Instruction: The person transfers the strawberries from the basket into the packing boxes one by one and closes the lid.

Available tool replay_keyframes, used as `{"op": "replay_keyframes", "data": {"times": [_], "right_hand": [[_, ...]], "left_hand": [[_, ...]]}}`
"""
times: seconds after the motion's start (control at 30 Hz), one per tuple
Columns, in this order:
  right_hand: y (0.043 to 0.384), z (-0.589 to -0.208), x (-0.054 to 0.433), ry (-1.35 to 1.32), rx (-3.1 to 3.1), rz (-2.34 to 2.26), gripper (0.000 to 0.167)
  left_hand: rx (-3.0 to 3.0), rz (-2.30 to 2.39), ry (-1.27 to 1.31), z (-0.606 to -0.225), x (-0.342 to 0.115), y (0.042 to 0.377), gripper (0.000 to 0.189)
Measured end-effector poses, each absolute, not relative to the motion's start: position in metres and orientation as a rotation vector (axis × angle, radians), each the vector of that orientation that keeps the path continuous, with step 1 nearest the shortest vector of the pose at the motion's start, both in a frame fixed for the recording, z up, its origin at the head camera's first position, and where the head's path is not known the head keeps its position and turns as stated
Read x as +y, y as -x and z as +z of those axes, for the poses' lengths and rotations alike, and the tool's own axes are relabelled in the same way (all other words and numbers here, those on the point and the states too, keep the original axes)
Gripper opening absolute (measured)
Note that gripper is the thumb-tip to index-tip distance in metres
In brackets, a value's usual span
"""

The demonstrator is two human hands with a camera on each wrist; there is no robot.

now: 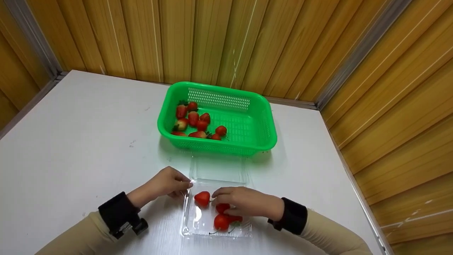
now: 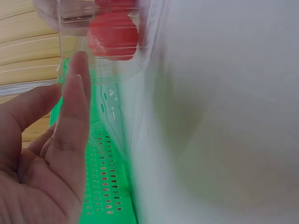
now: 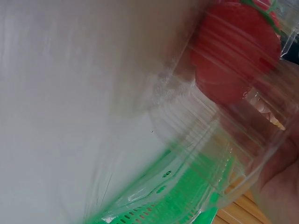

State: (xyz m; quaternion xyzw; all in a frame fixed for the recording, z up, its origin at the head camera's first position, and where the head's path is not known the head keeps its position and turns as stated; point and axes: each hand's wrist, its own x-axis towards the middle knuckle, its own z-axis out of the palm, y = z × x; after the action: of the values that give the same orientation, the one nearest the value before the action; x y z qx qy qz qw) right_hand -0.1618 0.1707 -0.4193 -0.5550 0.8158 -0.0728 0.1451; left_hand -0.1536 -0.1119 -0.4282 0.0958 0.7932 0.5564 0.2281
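A clear plastic clamshell box (image 1: 198, 226) lies unfolded on the table, its lid (image 1: 219, 168) toward the basket. With thumb and fingers, my left hand (image 1: 171, 183) pinches the far left corner of the box. My right hand (image 1: 246, 202) reaches into it from the right, thumb and fingers curled round a red fruit (image 1: 222, 208) that they partly hide. A strawberry (image 1: 202, 199) sits left of those fingertips. Nearer me are a round red cherry (image 1: 221, 222) with a thin stem and another red fruit (image 1: 236, 219) with green at its end, partly under the hand.
A green perforated basket (image 1: 262, 141) stands just beyond the lid, with several strawberries (image 1: 193, 118) and round red fruits (image 1: 221, 130) mostly in its left half. The white table (image 1: 88, 134) meets wood-panelled walls (image 1: 212, 39) at the back and right.
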Motion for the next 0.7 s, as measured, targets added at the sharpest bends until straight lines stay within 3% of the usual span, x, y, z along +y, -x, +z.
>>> {"op": "replay_keyframes", "data": {"times": [0.33, 0.7], "right_hand": [[0.16, -0.413, 0.17, 1.57, 2.33, -0.229, 0.031], [0.162, -0.366, 0.183, 1.628, 2.448, -0.282, 0.032]], "left_hand": [[2.362, 1.38, -0.321, -0.421, -0.124, 0.157, 0.033], [2.545, 1.294, -0.452, -0.372, -0.155, 0.166, 0.036]]}}
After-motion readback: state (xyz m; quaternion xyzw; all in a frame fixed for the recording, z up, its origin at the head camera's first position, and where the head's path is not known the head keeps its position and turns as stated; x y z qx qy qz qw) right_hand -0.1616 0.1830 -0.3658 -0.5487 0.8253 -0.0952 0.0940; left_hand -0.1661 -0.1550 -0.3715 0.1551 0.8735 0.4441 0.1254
